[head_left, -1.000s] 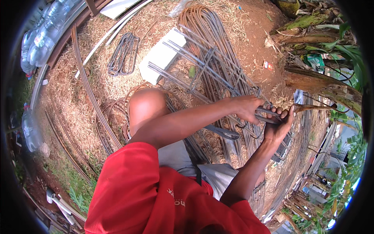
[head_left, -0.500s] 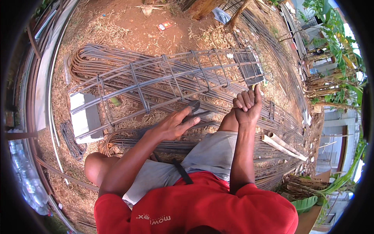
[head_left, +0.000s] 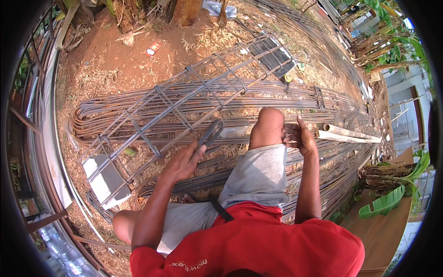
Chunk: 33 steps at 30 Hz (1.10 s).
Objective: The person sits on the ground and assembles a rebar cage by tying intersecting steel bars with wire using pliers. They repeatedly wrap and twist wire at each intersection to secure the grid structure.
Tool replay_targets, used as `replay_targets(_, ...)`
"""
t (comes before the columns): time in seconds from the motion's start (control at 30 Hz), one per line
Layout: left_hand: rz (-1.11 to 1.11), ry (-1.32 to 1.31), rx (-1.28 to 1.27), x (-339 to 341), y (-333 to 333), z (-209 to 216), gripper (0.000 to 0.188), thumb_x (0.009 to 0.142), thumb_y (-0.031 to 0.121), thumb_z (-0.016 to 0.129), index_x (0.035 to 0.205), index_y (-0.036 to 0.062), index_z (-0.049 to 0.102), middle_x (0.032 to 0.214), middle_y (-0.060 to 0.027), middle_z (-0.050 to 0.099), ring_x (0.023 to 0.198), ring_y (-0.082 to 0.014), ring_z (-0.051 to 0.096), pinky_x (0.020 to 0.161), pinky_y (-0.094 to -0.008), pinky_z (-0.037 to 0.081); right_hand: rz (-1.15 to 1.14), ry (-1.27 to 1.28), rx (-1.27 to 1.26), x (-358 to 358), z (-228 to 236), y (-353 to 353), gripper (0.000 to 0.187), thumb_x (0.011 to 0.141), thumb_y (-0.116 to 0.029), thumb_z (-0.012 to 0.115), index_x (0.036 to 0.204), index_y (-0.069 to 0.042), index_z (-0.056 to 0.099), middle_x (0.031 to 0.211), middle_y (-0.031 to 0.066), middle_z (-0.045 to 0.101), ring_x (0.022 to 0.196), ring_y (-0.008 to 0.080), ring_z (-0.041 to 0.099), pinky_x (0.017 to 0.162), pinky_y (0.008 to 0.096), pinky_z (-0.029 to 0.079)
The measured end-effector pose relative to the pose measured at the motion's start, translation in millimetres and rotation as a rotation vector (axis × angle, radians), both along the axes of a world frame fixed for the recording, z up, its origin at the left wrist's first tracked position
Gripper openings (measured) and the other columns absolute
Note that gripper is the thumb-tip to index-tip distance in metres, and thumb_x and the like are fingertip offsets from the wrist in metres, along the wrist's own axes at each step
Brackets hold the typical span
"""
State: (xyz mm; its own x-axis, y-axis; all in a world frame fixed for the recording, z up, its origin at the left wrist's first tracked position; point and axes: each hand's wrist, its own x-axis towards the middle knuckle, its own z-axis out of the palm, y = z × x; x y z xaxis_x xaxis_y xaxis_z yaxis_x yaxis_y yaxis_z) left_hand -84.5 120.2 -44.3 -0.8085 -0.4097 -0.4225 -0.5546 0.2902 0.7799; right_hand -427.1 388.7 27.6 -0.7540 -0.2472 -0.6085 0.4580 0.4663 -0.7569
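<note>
My left hand is closed around a dark metal tool that looks like pincers, its two dark arms pointing away from me. Just beyond it is a long rebar cage of lengthwise bars with square stirrups. The cage slants from near left to far right, one end over a white-and-grey block, the other over a dark block. Beside my bare right knee, my right hand is raised with fingers loosely bent and apart. Nothing shows in it.
Bundles of bent rebar lie under and past the cage. Two pale bamboo-like poles lie to the right. A small yellow round thing sits by the dark block. Banana trunks stand at the back; plastic bottles are at the left.
The view has shifted, so the cage appears more slanted. My right hand has gone from a fist with one finger extended to loosely spread fingers and come lower. The left hand still holds the tool.
</note>
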Motion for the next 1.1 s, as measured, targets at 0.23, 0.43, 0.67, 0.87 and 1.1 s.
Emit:
replay_targets(0.23, -0.084, 0.003, 0.005, -10.5, 11.0, -10.0, 0.068, 0.111, 0.065, 0.04, 0.133, 0.0044, 0.06, 0.092, -0.0258, 0.071, 0.094, -0.0487, 0.069, 0.087, -0.0565, 0.05, 0.768, 0.198, 0.081, 48.5, 77.6, -22.8, 0.046, 0.1, -0.042, 0.078, 0.112, 0.002, 0.078, 0.086, 0.0091, 0.076, 0.081, 0.0157, 0.074, 0.078, 0.031, 0.06)
replay_targets(0.43, -0.121, 0.024, 0.044, -10.5, 8.7, 8.6, 0.076, 0.11, 0.068, 0.043, 0.141, 0.0014, 0.06, 0.098, -0.0217, 0.073, 0.099, -0.0399, 0.071, 0.091, -0.0494, 0.052, 1.333, 0.684, 0.031, 120.5, 19.2, -86.7, 0.051, 0.09, -0.01, 0.08, 0.138, 0.0, 0.065, 0.128, 0.018, 0.072, 0.113, 0.0307, 0.07, 0.1, 0.0362, 0.055)
replay_targets(0.67, -0.048, 0.079, 0.147, -2.2, 6.2, 17.9, 0.066, 0.111, 0.062, 0.046, 0.126, -0.0011, 0.06, 0.078, -0.0195, 0.069, 0.078, -0.0423, 0.071, 0.077, -0.0527, 0.053, 1.271, 0.085, -0.021, 115.5, -0.7, -96.3, 0.038, 0.104, -0.017, 0.071, 0.137, 0.002, 0.066, 0.11, 0.0186, 0.077, 0.104, 0.0288, 0.071, 0.091, 0.0397, 0.054)
replay_targets(0.87, -0.095, -0.001, 0.426, -4.1, 14.3, 12.9, 0.065, 0.103, 0.047, 0.074, 0.141, -0.0018, 0.053, 0.099, -0.0162, 0.073, 0.087, -0.0265, 0.072, 0.079, -0.0448, 0.057, 1.289, 0.409, 0.028, 116.2, -14.1, -90.2, 0.032, 0.109, -0.024, 0.066, 0.129, 0.0, 0.071, 0.11, 0.0169, 0.078, 0.096, 0.0291, 0.073, 0.087, 0.0414, 0.055)
replay_targets(1.1, -0.169, 0.198, -0.058, -8.9, 23.1, -0.4, 0.074, 0.078, 0.017, 0.088, 0.141, 0.0048, 0.052, 0.11, -0.0209, 0.074, 0.1, -0.042, 0.074, 0.088, -0.0489, 0.058, 1.183, 0.561, 0.076, 113.1, -13.4, -89.0, 0.029, 0.107, -0.028, 0.065, 0.124, -0.007, 0.076, 0.102, 0.0188, 0.077, 0.097, 0.0355, 0.072, 0.089, 0.0444, 0.054)
